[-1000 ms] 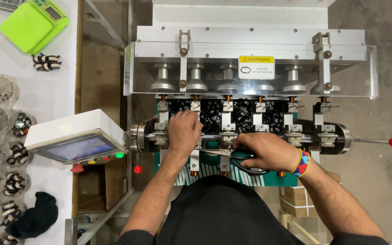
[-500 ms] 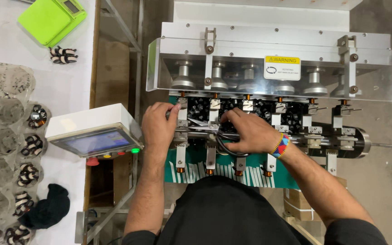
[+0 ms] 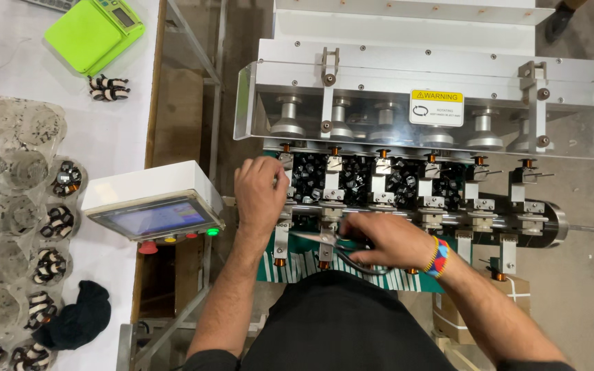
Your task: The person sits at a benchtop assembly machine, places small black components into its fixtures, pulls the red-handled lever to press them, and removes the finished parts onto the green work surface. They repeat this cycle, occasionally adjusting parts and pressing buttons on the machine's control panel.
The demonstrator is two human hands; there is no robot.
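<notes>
the left hand [image 3: 259, 189] rests on the leftmost station of the winding machine [image 3: 421, 124], its fingers curled together and pressed against a small black part at the left end of the row of coil holders [image 3: 372, 180]; whether they actually pinch something i cannot tell. the right hand [image 3: 386, 240] lies lower, just in front of the steel shaft [image 3: 548, 221], with its fingers closed through the black handles of a pair of scissors [image 3: 335, 242]. the scissor blades point left, toward the second station, near the left hand but not touching it. a beaded wristband [image 3: 438, 257] circles the right wrist. both hands are over the green striped strip [image 3: 304, 264] at the machine's front edge

a clear guard with a yellow warning label [image 3: 436, 106] covers the upper spindles. left of the machine stands a white control box with a touch screen [image 3: 152, 206], with red, yellow and lit green buttons below it. on the white tabletop [image 3: 8, 75] lie a lime green scale [image 3: 94, 31], clear plastic trays [image 3: 8, 206] holding wound coils, a loose pair of coils [image 3: 109, 88] and a dark cloth [image 3: 77, 316]
</notes>
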